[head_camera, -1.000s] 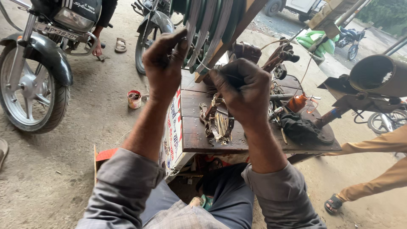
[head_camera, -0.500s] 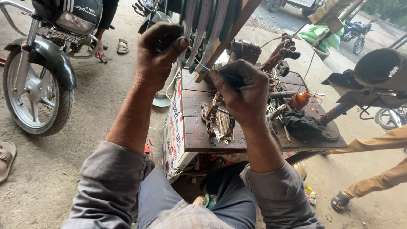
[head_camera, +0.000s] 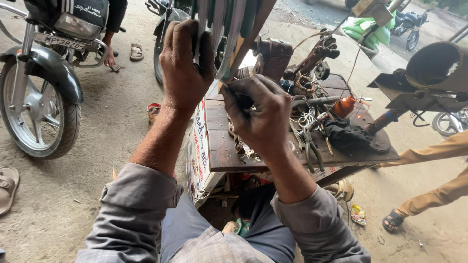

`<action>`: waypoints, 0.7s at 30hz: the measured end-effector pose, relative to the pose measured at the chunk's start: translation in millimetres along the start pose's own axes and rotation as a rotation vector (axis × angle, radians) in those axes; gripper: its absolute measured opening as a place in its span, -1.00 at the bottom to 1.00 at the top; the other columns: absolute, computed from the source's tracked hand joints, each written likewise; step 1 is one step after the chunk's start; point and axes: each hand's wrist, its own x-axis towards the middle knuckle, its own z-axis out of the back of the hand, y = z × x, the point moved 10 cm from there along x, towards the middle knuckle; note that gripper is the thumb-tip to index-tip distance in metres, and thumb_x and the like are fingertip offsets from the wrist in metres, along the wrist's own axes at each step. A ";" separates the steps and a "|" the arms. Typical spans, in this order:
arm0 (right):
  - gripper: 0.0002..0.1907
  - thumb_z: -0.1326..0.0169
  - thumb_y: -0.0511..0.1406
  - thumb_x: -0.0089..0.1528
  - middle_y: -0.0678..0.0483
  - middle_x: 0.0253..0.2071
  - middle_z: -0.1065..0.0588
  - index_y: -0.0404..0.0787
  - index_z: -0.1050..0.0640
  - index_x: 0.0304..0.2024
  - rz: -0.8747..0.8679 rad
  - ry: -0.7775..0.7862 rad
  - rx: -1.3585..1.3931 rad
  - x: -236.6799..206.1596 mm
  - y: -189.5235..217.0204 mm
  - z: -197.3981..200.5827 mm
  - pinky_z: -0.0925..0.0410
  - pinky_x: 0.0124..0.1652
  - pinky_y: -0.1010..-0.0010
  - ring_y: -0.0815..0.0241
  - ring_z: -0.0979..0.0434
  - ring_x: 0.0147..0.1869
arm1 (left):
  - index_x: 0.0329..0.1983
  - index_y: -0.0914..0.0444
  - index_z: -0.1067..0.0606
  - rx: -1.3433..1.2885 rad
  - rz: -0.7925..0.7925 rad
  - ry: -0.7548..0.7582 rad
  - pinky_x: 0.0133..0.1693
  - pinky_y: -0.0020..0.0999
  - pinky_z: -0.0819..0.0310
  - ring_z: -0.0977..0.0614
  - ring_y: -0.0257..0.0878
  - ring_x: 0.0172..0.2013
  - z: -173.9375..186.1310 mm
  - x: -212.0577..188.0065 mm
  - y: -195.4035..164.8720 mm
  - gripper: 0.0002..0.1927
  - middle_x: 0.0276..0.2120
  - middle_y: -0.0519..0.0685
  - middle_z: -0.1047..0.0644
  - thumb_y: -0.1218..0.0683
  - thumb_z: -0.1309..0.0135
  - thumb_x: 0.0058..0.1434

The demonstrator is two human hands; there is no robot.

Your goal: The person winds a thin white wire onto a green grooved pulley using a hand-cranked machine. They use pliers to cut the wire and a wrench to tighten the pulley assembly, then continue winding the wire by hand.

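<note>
My left hand (head_camera: 184, 65) is raised and closed around the edge of a wheel rim (head_camera: 229, 27) with silver and green bands that stands upright at the top of the view. My right hand (head_camera: 261, 114) sits just below and to the right of it, fingers pinched on a small dark tool whose tip touches the rim's lower edge. Both hands are dirty with grease. The rim's upper part is cut off by the frame. Under the hands stands a low wooden workbench (head_camera: 222, 153).
On the bench lie pliers (head_camera: 312, 148), coiled wire, an orange oil can (head_camera: 344, 104) and a black cloth (head_camera: 347, 136). A motorcycle (head_camera: 44, 78) stands at left, with a sandal (head_camera: 7, 187) near it. Another person's leg (head_camera: 429, 197) is at right, below a rusty metal cylinder (head_camera: 434, 65).
My right hand has shifted slightly left and down along the rim. My left hand keeps its grip on the rim. The view has tilted a little.
</note>
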 end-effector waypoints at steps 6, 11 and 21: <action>-0.89 -0.28 -0.32 0.31 0.06 -0.35 -0.60 -0.22 -0.61 -0.26 0.052 0.006 -0.084 -3.7 -1.7 1.7 -0.46 -0.23 0.34 0.20 -0.63 -0.29 | 0.01 0.25 -0.32 0.024 -0.031 0.016 -0.39 -0.36 -0.51 -0.54 -0.23 -0.31 -5.6 -5.6 5.6 -0.90 -0.25 0.02 -0.40 0.19 -0.01 0.60; -0.91 -0.27 -0.36 0.33 0.09 -0.33 -0.59 -0.25 -0.62 -0.23 -0.114 0.014 0.183 -1.2 -33.7 6.7 -0.43 -0.31 0.53 0.39 -0.60 -0.31 | -0.22 0.28 -0.42 -0.343 0.313 0.299 -0.32 -0.42 -0.41 -0.46 -0.33 -0.38 -18.4 -6.3 48.3 -0.72 -0.38 -0.09 -0.43 0.06 -0.13 0.60; -0.95 -0.22 -0.40 0.33 0.19 -0.37 -0.57 -0.27 -0.62 -0.24 -0.367 -0.003 0.518 -5.1 -86.6 -8.7 -0.36 -0.33 0.61 0.49 -0.48 -0.32 | 0.15 0.31 -0.51 -1.234 0.959 0.708 0.15 -0.36 -0.59 -0.64 -0.30 0.01 -45.5 -20.1 92.2 -0.56 -0.04 -0.05 -0.61 -0.03 -0.28 0.33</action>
